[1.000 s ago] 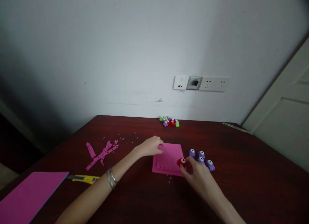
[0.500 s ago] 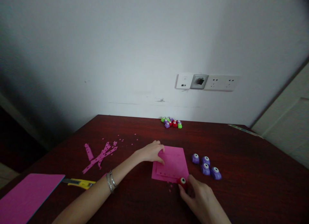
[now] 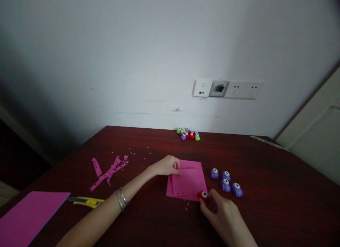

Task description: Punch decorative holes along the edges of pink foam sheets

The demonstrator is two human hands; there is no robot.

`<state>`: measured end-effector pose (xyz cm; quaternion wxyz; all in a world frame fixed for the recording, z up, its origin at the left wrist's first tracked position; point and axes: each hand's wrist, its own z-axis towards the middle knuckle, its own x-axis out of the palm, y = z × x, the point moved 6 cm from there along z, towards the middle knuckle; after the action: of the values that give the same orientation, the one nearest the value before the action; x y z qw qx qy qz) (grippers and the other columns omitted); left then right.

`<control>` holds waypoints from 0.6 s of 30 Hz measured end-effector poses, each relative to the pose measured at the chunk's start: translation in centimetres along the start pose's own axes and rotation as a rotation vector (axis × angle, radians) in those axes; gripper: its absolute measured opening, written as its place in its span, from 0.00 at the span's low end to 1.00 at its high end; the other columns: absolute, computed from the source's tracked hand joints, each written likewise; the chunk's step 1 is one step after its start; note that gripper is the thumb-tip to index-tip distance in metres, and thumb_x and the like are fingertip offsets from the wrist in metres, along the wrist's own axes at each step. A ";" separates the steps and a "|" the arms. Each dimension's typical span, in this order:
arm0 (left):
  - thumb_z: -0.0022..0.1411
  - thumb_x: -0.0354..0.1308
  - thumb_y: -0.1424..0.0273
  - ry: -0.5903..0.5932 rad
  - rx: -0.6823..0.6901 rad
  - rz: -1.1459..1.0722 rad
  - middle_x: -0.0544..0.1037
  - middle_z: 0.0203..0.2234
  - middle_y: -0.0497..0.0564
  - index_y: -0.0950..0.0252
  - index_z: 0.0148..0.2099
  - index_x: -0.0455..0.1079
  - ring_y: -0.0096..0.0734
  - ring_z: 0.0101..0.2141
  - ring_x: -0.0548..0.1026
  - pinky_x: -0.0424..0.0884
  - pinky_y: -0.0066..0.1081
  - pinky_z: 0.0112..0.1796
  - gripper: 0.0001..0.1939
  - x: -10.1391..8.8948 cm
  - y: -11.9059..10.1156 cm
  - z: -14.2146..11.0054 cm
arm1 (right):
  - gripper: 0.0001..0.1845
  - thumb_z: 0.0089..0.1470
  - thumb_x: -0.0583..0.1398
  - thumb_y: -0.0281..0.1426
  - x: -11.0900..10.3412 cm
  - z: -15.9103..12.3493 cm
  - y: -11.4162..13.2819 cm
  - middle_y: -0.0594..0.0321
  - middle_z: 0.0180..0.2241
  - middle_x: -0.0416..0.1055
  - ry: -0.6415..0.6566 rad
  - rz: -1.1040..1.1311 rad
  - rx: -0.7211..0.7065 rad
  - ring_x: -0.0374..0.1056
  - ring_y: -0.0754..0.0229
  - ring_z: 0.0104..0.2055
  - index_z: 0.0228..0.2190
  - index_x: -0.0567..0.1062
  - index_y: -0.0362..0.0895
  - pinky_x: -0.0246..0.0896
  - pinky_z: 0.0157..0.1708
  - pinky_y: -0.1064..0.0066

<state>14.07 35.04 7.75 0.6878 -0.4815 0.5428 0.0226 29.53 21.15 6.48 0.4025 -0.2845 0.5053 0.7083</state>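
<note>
I look down at a dark red table through the head camera. My right hand has a little red punch in its grip. The thumb and fingers close on it from the side, and its round white top with a dark spot shows. The red punch is at the near right corner of the pink paper. I cannot tell if any paper is inside it.

The paper is two sheets. A small pink sheet lies on top of a big pink sheet, and small dark spots show by its near edge. My left hand is at the far left part of them. Its thumb and fingers are bent with a small gap between them, and I cannot tell if they pinch the paper. Two silver bands go around that wrist.

Just right of the paper sit four purple punches. Tiny pink bits lie in front of the paper. Over on the left are pink strips full of holes, a yellow knife and a pink board. More punches, green, purple and red, sit close together at the back, near the wall.
</note>
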 end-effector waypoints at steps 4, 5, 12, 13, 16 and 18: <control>0.47 0.61 0.63 0.007 -0.064 -0.127 0.69 0.16 0.45 0.68 0.25 0.71 0.22 0.20 0.65 0.58 0.23 0.23 0.12 0.0 0.8 0.1 | 0.12 0.50 0.54 0.39 -0.3 0.2 -0.5 0.67 0.15 0.67 -0.053 -0.029 0.048 0.64 0.61 0.16 0.21 0.62 0.48 0.52 0.17 0.72; 0.47 0.61 0.62 0.007 -0.076 -0.170 0.70 0.16 0.45 0.69 0.25 0.71 0.22 0.20 0.65 0.58 0.23 0.23 0.12 -0.1 1.0 0.0 | 0.12 0.50 0.54 0.40 -0.4 0.2 -0.5 0.66 0.15 0.67 -0.064 -0.028 0.055 0.64 0.61 0.15 0.20 0.62 0.48 0.52 0.17 0.72; 0.45 0.61 0.57 -0.013 -0.187 -0.422 0.69 0.16 0.45 0.70 0.29 0.72 0.19 0.16 0.61 0.55 0.23 0.18 0.18 -1.1 1.8 -0.1 | 0.15 0.50 0.53 0.43 -0.8 0.4 -0.6 0.67 0.14 0.67 -0.091 -0.025 0.070 0.64 0.61 0.15 0.19 0.62 0.48 0.52 0.17 0.72; 0.45 0.61 0.57 -0.018 -0.196 -0.444 0.69 0.16 0.45 0.70 0.29 0.72 0.19 0.16 0.61 0.55 0.23 0.18 0.19 -1.2 1.8 -0.1 | 0.15 0.50 0.53 0.43 -0.7 0.4 -0.6 0.67 0.14 0.67 -0.086 -0.029 0.067 0.64 0.61 0.15 0.19 0.62 0.48 0.52 0.16 0.72; 0.44 0.62 0.58 -0.026 -0.204 -0.502 0.69 0.16 0.46 0.70 0.29 0.72 0.20 0.17 0.62 0.56 0.23 0.18 0.18 -1.3 1.6 -0.1 | 0.15 0.49 0.54 0.43 -0.8 0.4 -0.7 0.67 0.14 0.67 -0.095 -0.035 0.072 0.63 0.62 0.14 0.19 0.62 0.48 0.51 0.16 0.73; 0.44 0.62 0.58 -0.022 -0.213 -0.521 0.69 0.16 0.46 0.70 0.29 0.72 0.20 0.17 0.63 0.56 0.23 0.18 0.18 -1.2 1.7 -0.1 | 0.15 0.50 0.54 0.42 -0.9 0.4 -0.8 0.67 0.14 0.67 -0.109 -0.032 0.082 0.63 0.62 0.14 0.19 0.62 0.48 0.51 0.16 0.73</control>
<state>12.58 36.43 7.62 0.6219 -0.6740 0.3877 -0.0930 30.65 21.38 6.95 0.4519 -0.2370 0.5066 0.6950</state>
